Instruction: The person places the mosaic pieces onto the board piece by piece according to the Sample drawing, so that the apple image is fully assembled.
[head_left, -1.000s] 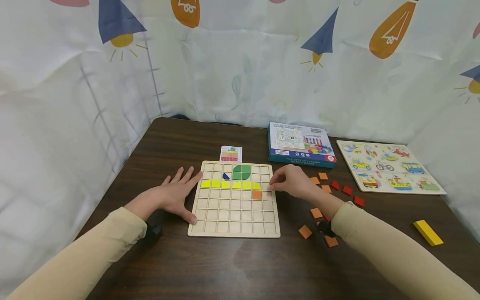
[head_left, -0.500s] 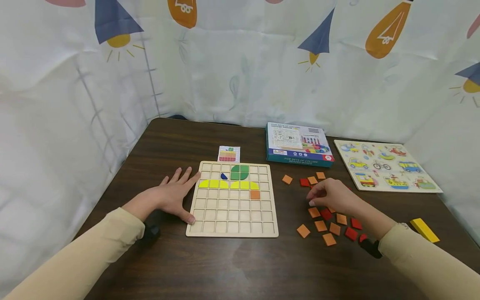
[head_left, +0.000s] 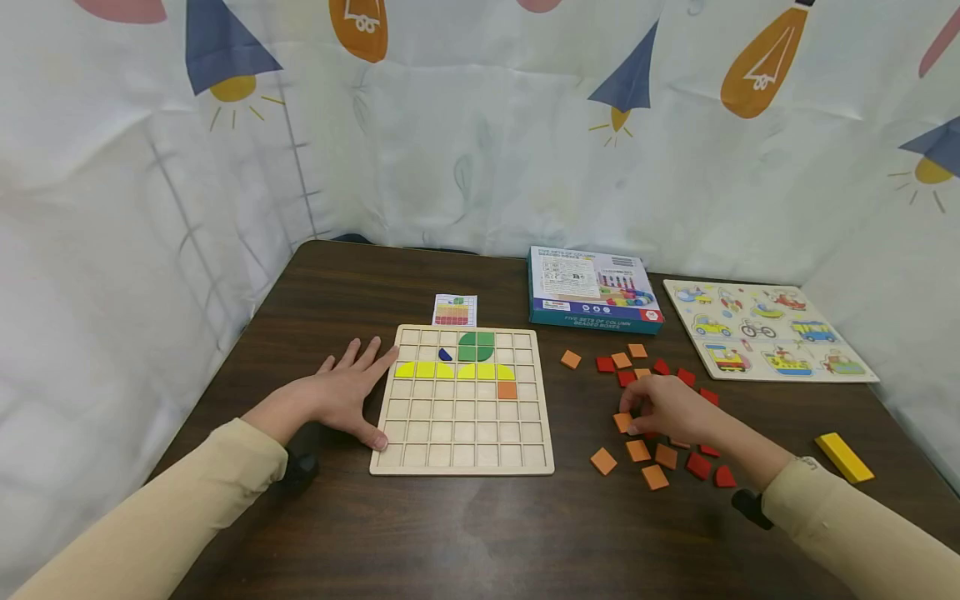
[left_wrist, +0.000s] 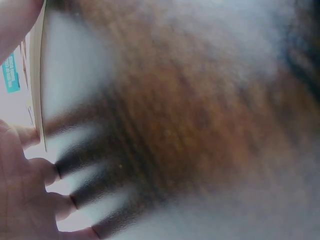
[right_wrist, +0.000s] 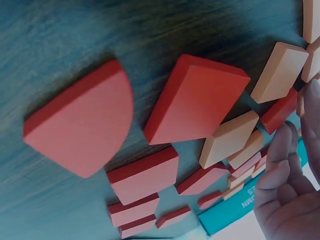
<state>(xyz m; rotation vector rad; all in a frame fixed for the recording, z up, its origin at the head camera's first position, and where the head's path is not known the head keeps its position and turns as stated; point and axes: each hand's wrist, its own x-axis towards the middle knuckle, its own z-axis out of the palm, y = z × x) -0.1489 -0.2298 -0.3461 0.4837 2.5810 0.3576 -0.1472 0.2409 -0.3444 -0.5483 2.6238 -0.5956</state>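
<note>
Orange and red tiles (head_left: 655, 477) are spread on the dark bench (head_left: 465, 542), to the right of the wooden grid board (head_left: 464, 462). One orange tile (head_left: 622, 422) is touched by the fingertips of the right hand (head_left: 670, 407), which is bent down over the pile. Whether that tile is really pinched cannot be told. In the right wrist view, a red quarter-round tile (right_wrist: 82, 125) and a red square tile (right_wrist: 192, 102) are seen up close, with paler orange tiles beside them.

The left hand (head_left: 343, 395) is laid flat on the bench with its fingers straight and spread, and its thumb and first finger are pressed against the left edge of the board. Nothing is held in it.

On the board, one orange square (head_left: 507, 389) is set under a row of yellow pieces (head_left: 450, 370). Above the row, a green piece (head_left: 477, 346) and a small blue piece (head_left: 445, 354) are seen.

A yellow block (head_left: 843, 457) is lying far to the right. Behind the board a small picture card (head_left: 455, 310) is placed. Farther back, a blue box (head_left: 592, 288) and a vehicle puzzle (head_left: 765, 331) are found beside it.
</note>
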